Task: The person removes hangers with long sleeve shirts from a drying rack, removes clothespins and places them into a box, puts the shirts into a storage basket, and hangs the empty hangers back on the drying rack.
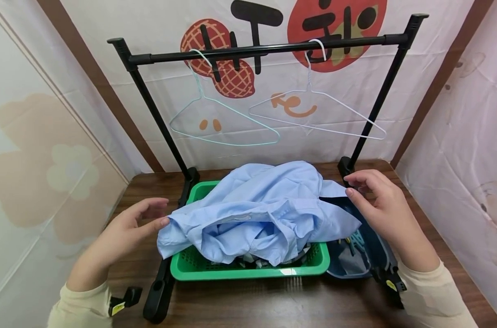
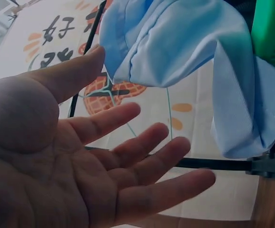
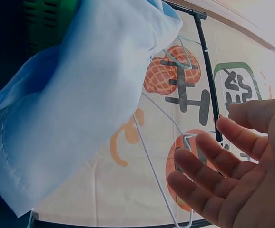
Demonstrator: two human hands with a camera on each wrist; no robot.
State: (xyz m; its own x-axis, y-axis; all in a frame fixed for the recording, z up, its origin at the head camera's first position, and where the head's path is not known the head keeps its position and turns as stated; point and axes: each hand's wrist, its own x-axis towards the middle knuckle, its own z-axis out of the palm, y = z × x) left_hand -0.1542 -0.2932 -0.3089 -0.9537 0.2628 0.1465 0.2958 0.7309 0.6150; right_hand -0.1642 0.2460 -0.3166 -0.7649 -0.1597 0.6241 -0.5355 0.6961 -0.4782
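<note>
A light blue shirt [image 1: 268, 196] lies bunched over a green basket [image 1: 248, 274], its edges hanging past the rim on both sides. My left hand [image 1: 137, 223] is at the shirt's left end, fingers spread and relaxed; in the left wrist view the palm [image 2: 56, 161] holds nothing and the thumb tip is close to the cloth. Whether it touches the cloth I cannot tell. On the other side my right hand [image 1: 379, 205] hovers beside the shirt's right end, above a dark blue basket [image 1: 346, 274]. Its fingers [image 3: 199, 164] are loosely bent, apart from the cloth.
A black garment rack [image 1: 268, 51] stands around the baskets on the wooden table [image 1: 273, 300]. From its bar hang a mint hanger [image 1: 223, 143] and a white hanger [image 1: 334, 130]. Patterned cloth lies under the shirt. Small teal items [image 1: 356, 240] are in the blue basket.
</note>
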